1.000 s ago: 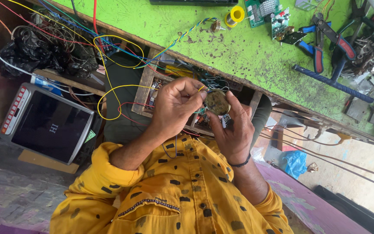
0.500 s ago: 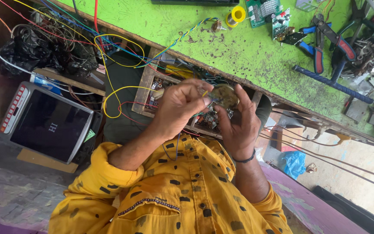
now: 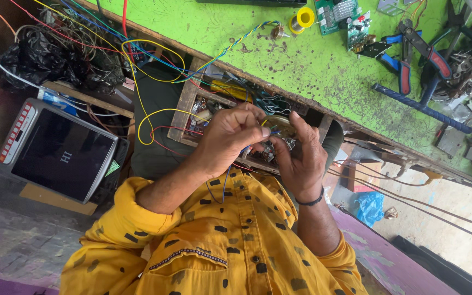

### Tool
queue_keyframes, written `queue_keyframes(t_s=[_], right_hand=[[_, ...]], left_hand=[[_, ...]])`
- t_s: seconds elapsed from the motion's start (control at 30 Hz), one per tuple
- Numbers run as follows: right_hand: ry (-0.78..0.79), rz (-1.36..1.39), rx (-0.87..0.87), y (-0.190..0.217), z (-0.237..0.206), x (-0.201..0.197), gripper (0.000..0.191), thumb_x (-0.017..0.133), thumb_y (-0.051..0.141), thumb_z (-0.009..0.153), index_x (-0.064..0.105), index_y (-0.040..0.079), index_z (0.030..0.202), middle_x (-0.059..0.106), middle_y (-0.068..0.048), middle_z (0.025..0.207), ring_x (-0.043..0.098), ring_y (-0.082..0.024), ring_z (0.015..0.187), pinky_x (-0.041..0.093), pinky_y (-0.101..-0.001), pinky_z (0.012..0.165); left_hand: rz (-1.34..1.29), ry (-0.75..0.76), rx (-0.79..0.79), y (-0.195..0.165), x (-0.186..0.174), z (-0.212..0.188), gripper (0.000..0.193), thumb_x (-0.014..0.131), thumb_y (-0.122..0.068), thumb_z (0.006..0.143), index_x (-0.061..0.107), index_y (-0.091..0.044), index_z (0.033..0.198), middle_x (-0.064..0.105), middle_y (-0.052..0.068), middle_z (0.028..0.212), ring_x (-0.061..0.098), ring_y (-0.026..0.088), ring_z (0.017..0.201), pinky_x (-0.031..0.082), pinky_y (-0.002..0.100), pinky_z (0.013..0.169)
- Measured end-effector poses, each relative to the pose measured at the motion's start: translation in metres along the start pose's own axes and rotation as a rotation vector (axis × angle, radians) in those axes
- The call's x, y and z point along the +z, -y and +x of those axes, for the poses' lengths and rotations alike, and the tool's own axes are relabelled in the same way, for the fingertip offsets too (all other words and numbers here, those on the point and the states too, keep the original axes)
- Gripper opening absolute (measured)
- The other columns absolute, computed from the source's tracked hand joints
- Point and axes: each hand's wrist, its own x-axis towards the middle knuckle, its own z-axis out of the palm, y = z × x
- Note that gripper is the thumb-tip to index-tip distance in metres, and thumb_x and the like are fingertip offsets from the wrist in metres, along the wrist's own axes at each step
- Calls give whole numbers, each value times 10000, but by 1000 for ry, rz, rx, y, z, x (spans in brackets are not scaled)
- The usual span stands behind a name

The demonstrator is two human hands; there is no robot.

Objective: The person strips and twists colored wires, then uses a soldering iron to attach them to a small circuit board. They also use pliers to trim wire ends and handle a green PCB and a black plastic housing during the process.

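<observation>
Both my hands are raised over my yellow spotted shirt, in front of an open wooden drawer (image 3: 184, 117). My right hand (image 3: 301, 161), with a black band on its wrist, holds a small brown circuit board (image 3: 281, 127) with its fingers curled around it. My left hand (image 3: 228, 139) pinches thin wires at the board's edge. A blue wire (image 3: 226, 180) hangs from the pinch down to my chest. Most of the board is hidden by my fingers.
A scratched green workbench (image 3: 301, 65) spans the top, with a yellow solder spool (image 3: 304, 19), green circuit boards (image 3: 334, 11), red-and-blue pliers (image 3: 411, 54) and tangled wires. A small dark-screened monitor (image 3: 55, 150) sits at the left, and a blue bag (image 3: 368, 206) lies on the floor.
My hands have closed in on each other. The board showed between them before; my right fingers now cover more of it, and my left fingertips have moved onto the wires at its edge.
</observation>
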Motion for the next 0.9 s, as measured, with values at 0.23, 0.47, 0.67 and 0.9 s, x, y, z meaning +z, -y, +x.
queue_keyframes(t_s=[0.23,0.47,0.67,0.9], right_hand=[[18,-45,-1,0,-4,-1,578,805,-13,918,529,-2,1426,698,-164,1185,692,-276,1045,560,-356,912],[-168,9,62,-43,15,-4,590,813,39,978,496,10,1474,702,-117,1236,710,-224,1012,595,-330,855],[-171,-592,123,-96,60,-22,685,896,210,906,536,-71,1416,627,-228,1209,547,-349,1110,453,-489,982],[-69,-211,32,-70,110,2,218,691,34,1064,684,31,1282,709,-130,1183,672,-273,1067,548,-392,930]], left_hand=[[-16,12,-13,2,-1,0,262,714,-68,925,587,-29,699,559,82,1088,615,69,810,615,241,680],[188,78,80,2,-6,0,224,668,-119,1010,559,-46,829,699,74,1109,577,50,804,510,222,723],[253,-4,95,-7,-17,-7,153,599,-167,1076,571,-17,1064,703,69,839,693,103,759,584,246,703],[341,-86,178,-30,-37,13,141,613,-130,1054,591,-7,1119,762,109,918,694,99,728,579,237,689]])
